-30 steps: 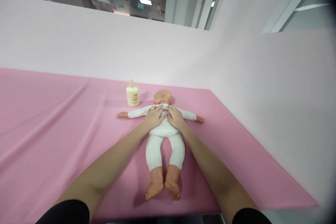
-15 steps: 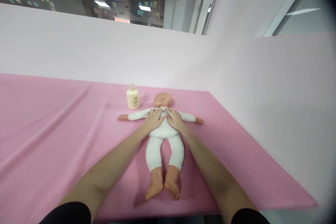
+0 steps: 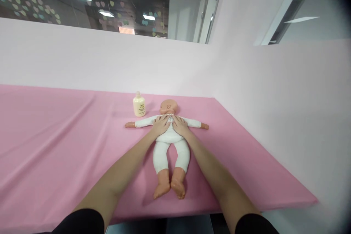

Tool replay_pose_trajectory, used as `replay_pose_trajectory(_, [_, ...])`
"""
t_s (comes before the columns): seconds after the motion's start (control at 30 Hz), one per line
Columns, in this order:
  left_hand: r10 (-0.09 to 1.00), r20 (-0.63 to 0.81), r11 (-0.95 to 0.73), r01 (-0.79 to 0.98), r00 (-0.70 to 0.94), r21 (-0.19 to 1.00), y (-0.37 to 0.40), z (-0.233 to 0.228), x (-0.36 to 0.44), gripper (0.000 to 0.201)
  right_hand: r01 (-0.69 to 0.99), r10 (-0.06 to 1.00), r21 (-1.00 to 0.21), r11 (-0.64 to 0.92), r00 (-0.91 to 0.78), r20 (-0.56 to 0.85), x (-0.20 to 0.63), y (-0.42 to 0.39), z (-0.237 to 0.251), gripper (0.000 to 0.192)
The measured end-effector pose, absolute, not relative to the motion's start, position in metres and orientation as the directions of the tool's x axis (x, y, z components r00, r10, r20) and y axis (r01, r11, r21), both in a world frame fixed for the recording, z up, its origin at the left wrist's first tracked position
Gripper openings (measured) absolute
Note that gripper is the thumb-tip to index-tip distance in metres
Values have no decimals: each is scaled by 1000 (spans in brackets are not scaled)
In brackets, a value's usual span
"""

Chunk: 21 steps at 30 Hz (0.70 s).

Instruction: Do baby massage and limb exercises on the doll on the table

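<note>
Both the left hand (image 3: 161, 125) and right hand (image 3: 180, 126) are lying flat, fingers spread, on the doll (image 3: 170, 142)'s chest; a bottle (image 3: 139, 104) is standing beside the doll's head.

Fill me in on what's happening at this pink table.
A person leans over a baby doll that lies on its back on the pink-covered table, arms spread wide. The left hand and the right hand rest flat, side by side, on the doll's chest, over its white suit. A small cream bottle stands upright beside the doll's head, untouched.
</note>
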<state>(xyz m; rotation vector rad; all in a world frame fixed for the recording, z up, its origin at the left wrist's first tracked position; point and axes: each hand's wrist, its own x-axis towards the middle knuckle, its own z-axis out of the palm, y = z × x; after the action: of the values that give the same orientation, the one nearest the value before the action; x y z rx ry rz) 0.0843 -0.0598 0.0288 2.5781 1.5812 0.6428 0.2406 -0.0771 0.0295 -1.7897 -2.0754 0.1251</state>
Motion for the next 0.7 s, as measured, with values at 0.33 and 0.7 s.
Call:
replay_pose_trajectory(0.33, [888, 197, -460, 801, 416, 384, -46, 13, 76, 57, 834, 992, -538, 123, -109, 57, 251, -66, 21, 56])
replay_pose_trajectory(0.7, [812, 349, -584, 626, 469, 518, -77, -4, 45, 48, 579, 943, -776, 249, 36, 330, 275, -95, -3, 44])
